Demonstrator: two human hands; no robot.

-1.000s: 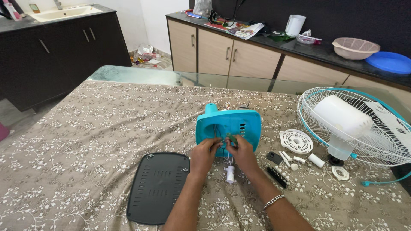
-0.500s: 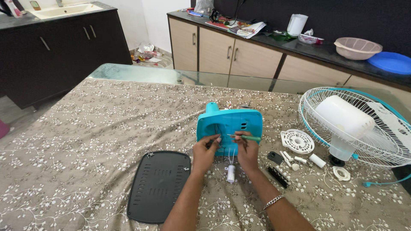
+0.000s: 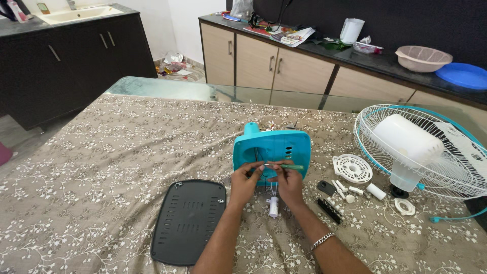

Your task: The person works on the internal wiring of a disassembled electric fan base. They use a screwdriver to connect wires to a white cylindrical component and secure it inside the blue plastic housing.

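A turquoise fan base housing [image 3: 274,147] lies open side up on the patterned tablecloth [image 3: 127,152]. My right hand [image 3: 287,180] grips a thin green-handled screwdriver [image 3: 290,166], held level across the housing's near edge. My left hand [image 3: 245,177] pinches at the screwdriver's metal tip, fingers close together. Below the hands a small white capacitor [image 3: 274,206] hangs on thin wires from the housing. A bracelet sits on my right wrist.
A black vented base plate [image 3: 188,219] lies to the left of my arms. To the right lie a white round cap [image 3: 352,168], small white and black loose parts [image 3: 329,209] and a fan motor with its wire guard [image 3: 421,149]. Cabinets stand behind.
Both hands stay at the housing's near edge. The screwdriver has come up to a level position between the hands. The view has shifted a little.
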